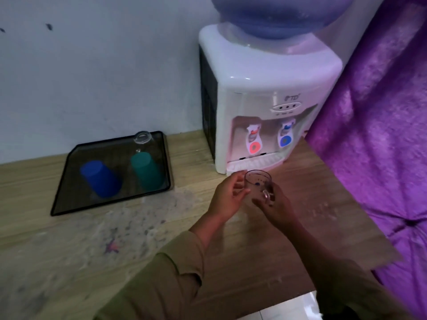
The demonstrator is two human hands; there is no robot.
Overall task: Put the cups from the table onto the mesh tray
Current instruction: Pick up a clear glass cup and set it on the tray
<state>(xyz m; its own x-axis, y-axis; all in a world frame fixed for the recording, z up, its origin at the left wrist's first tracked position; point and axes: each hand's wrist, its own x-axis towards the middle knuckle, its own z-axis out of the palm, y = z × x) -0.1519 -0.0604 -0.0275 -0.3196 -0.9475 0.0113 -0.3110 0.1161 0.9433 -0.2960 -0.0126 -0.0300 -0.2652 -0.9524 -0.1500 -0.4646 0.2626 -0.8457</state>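
A clear glass cup (pixel 257 183) with a handle sits upright between both hands, just in front of the water dispenser's (pixel 265 93) drip tray. The left hand (pixel 227 195) curls its fingers against the cup's left wall; the right hand (pixel 277 207) closes around its right side at the handle. Whether the cup's base touches the table (pixel 69 250) or is lifted off it cannot be told, since the fingers cover its lower part.

Left of the dispenser, well apart from the hands, lies the black mesh tray (pixel 67 197). On it stand a blue cup (pixel 100 179) and a green cup (pixel 145 169), both upside down, and at the corner nearest the dispenser a clear glass (pixel 142 137), also inverted, hard to make out against the wall.

The dispenser carries a blue water bottle (pixel 277 15), cut off by the top edge, and shows a red tap (pixel 254 144) and a blue tap (pixel 286 138). Right of the dispenser hangs purple fabric (pixel 381 135). The tabletop between the hands and the tray is worn and blotchy, with nothing standing on it. Olive sleeves (pixel 161 273) cover both forearms.
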